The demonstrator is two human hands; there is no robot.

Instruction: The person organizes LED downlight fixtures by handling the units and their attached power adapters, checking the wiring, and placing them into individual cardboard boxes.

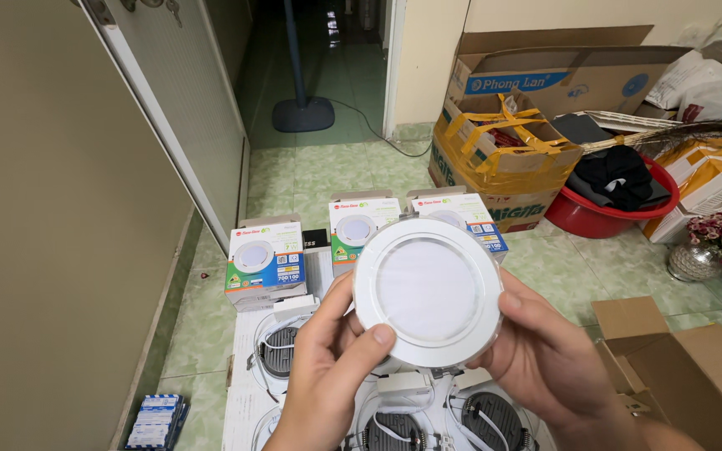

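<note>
Right now both hands are holding up a round white downlight [428, 291], face toward the camera, in the middle of the view above a floor spread of the same fittings. By the look of it, the lamp is light and rigid, a smooth plastic ring around a frosted diffuser; the glossy rim is probably a bit slippery and the diffuser is likely to scuff or crack under hard pressure, so the outer rim is the sensible place to hold it, as is being done. The left hand [327, 376] is gripping at about 8 o'clock on the rim, thumb lying over the front edge and fingers curled behind. The right hand [545, 355] is clasping at about 4 o'clock, fingers wrapping the edge, thumb hidden behind the lamp. Neither hand is spread wide; both are closing just enough to pinch the rim. Below, at 6 o'clock, more downlights are lying face down [390, 430] on white cardboard with their wires and a small driver box [404, 383] showing. Three printed retail boxes [266, 263] are standing at 11 to 12 o'clock, a brown carton [687, 376] is sitting open at 4 o'clock, and a red basin [603, 219] is resting at 2 o'clock.
</note>
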